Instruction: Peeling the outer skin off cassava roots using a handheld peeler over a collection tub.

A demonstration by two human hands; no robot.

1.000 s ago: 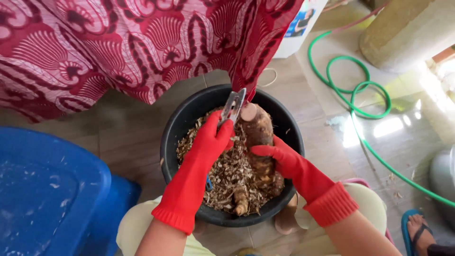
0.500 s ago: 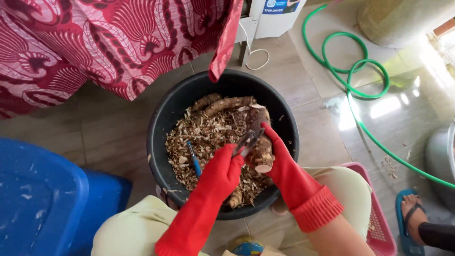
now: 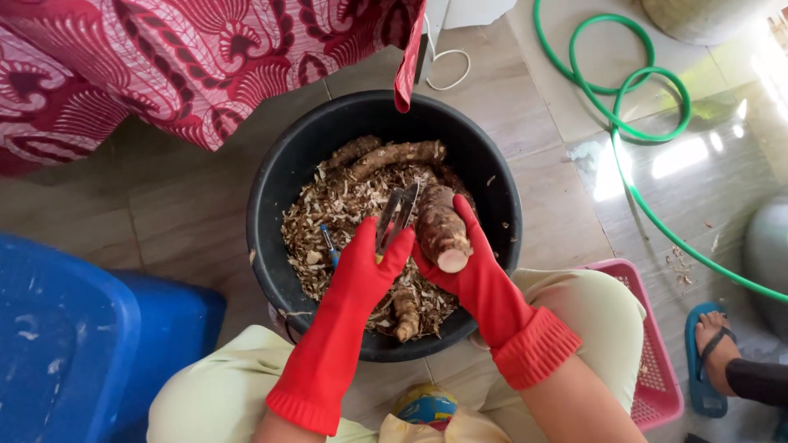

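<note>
Nearest the camera are the person's knees in pale green cloth, spread to either side of a black tub [image 3: 271, 271] so both hands can work right over it. The left hand [image 3: 365, 271], in a red rubber glove, has its fingers clenched round a metal peeler [image 3: 397, 215], the blade pointing up and away, just beside the root. The right hand [image 3: 468, 275], also gloved in red, grips a thick brown root [image 3: 439, 226] from underneath, fingers wrapped round its near end with the pale cut face turned toward the person; held that way, the skin lies open to the blade. The root sits above the middle of the tub, probably so that shavings drop inside. The tub holds a bed of brown and white peelings [image 3: 328, 221], more unpeeled roots [image 3: 398, 154] along the far side and one at the near side, and a blue-handled tool half buried.

Left of the tub is a blue bin [image 3: 74, 344]; right of the knee, a pink basket [image 3: 652, 344]. Beyond, a red patterned cloth [image 3: 189, 66] hangs down, one corner touching or nearly touching the tub's far rim. A green hose [image 3: 632, 90] loops on the tiled floor. Another person's sandalled foot [image 3: 712, 336] shows at the right.
</note>
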